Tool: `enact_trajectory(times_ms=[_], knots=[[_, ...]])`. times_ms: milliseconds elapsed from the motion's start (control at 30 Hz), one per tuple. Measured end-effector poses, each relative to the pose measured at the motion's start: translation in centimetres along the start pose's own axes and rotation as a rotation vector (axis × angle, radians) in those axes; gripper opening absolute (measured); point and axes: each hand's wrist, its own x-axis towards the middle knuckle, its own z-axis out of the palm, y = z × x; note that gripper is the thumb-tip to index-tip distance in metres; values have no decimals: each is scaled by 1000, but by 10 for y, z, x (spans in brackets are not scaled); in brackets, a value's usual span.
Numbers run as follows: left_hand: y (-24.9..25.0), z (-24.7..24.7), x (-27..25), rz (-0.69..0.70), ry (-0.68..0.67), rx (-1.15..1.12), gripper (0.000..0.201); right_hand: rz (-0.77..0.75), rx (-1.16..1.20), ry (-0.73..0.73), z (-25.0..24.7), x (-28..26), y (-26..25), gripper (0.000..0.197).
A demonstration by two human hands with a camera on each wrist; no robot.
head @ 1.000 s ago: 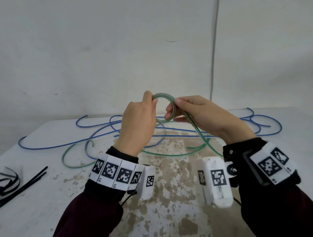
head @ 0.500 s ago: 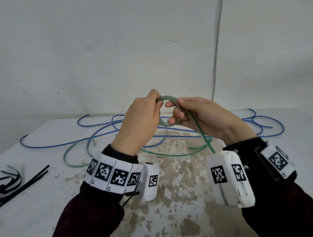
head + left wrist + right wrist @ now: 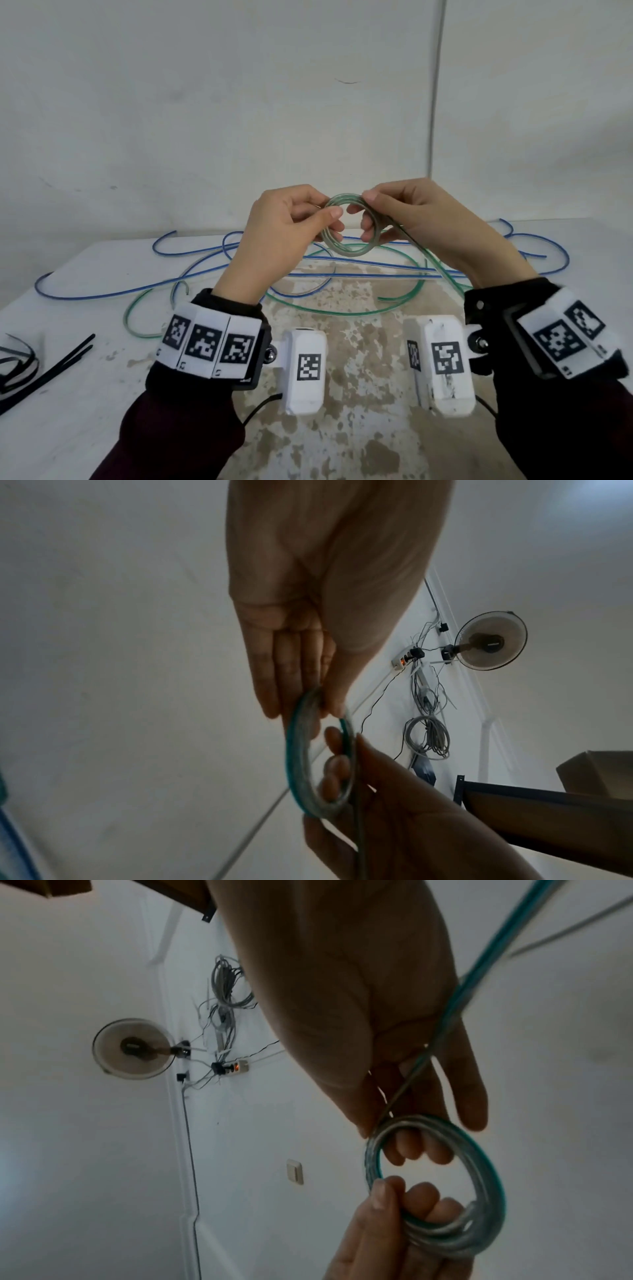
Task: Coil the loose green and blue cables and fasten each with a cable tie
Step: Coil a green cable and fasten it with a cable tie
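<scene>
Both hands hold a small coil of green cable (image 3: 349, 253) up over the table. My left hand (image 3: 329, 219) pinches the coil's left rim between thumb and fingers (image 3: 394, 1204). My right hand (image 3: 371, 214) pinches the right rim, fingers through the ring (image 3: 414, 1145). The coil (image 3: 296, 764) (image 3: 479, 1218) has several turns. Its green tail (image 3: 442, 270) (image 3: 479, 982) runs under my right palm down to loose green loops (image 3: 342, 310) on the table. The blue cable (image 3: 137, 291) sprawls uncoiled across the back of the table.
Black cable ties (image 3: 44, 363) lie at the left edge of the white table (image 3: 68, 428), whose middle is worn and brown-stained. A white wall stands close behind. A wall fan (image 3: 489, 642) and hanging wires show in the wrist views.
The coil has turned from near edge-on to face me, and it looks wider. Both hands shifted their grip on its rims, and the green tail moved on the table.
</scene>
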Motion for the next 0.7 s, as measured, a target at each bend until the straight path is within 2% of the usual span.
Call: enact_trajectory(times_ms=[100, 200, 267, 333, 367, 433, 533, 600, 700], knots=[[-2, -2, 1, 48, 94, 102, 8, 20, -117, -15, 4, 2, 3, 32], [-2, -2, 1, 94, 144, 138, 11, 36, -53, -26, 10, 4, 6, 35], [-3, -2, 2, 44, 103, 117, 12, 1, -25, 27, 13, 6, 7, 35], [-7, -1, 3, -32, -14, 111, 8, -32, -92, 68, 14, 8, 9, 35], [-8, 0, 2, -67, -84, 93, 6, -51, -165, 64, 15, 8, 9, 36], [-10, 3, 2, -119, -175, 43, 14, -98, -361, 39, 19, 9, 9, 36], [-12, 3, 2, -118, -202, 63, 15, -120, -588, 52, 20, 8, 8, 32], [-15, 1, 4, -49, -208, 173, 14, -111, -574, 72, 20, 7, 9, 33], [-17, 0, 4, -3, -186, 340, 16, 7, -347, 47, 23, 6, 10, 34]])
